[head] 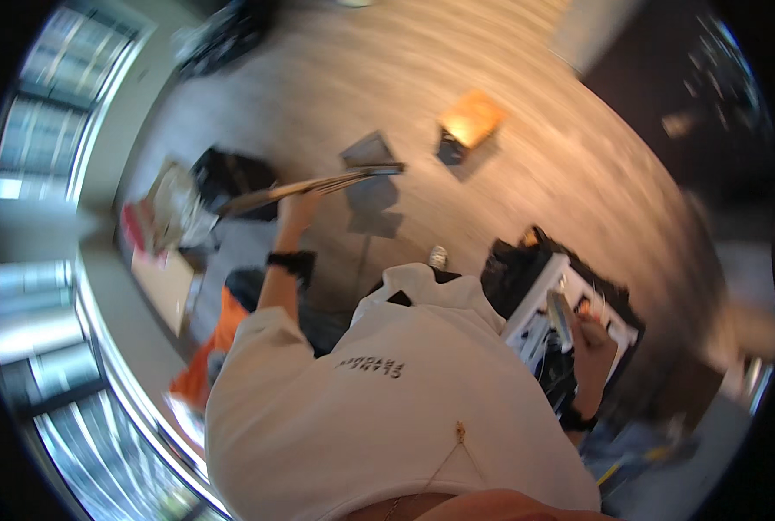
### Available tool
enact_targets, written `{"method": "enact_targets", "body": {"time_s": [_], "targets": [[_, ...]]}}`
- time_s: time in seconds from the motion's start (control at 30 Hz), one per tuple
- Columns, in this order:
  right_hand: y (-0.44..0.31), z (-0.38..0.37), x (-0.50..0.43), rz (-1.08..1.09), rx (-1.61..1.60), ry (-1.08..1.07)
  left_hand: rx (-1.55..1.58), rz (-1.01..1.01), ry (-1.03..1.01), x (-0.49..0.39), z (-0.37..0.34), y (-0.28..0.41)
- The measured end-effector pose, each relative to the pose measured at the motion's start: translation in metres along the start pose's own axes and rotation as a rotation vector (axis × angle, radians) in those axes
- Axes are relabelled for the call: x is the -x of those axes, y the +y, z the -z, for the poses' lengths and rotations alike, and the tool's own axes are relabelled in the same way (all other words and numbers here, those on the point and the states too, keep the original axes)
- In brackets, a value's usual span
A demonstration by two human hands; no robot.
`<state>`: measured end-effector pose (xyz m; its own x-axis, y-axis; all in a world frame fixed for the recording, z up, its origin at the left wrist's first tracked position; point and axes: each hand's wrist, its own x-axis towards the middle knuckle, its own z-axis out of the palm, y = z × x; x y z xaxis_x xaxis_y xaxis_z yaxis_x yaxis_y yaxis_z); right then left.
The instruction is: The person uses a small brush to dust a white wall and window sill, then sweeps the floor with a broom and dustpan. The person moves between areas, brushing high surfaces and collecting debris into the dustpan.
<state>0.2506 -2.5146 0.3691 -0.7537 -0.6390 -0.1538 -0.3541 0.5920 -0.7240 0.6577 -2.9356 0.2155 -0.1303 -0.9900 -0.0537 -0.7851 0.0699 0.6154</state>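
Observation:
My left hand (298,211), with a black band on its wrist, grips a bundle of long thin strips (335,184) held out level over the floor. The strips look wooden, with a darker grey end; blur hides what they are exactly. On the other side my right hand (589,342) holds a small flat pale piece (560,318) between thumb and fingers. Below it is a white tray (552,273) with cables and small parts in it. A black bag (506,260) shows around the tray's edge.
An orange box (473,118) with a dark side sits on the wood-look floor (426,58). Leftward are a black bag (231,172), a crumpled pale bag (178,202), a cardboard box (164,286) and an orange item (221,332). Windows (48,176) line the left wall.

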Motion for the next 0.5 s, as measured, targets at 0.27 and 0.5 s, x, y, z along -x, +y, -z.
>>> {"method": "enact_targets", "body": {"time_s": [0.27,0.5], "targets": [[0.024,0.061,0.037,-0.285,0.154,0.435,0.338,0.398,-0.255,-0.131,-0.065,-0.007],[0.003,0.013,0.123,-0.537,0.217,0.736,0.299,0.328,-0.449,-0.244,-0.103,-0.033]]}}
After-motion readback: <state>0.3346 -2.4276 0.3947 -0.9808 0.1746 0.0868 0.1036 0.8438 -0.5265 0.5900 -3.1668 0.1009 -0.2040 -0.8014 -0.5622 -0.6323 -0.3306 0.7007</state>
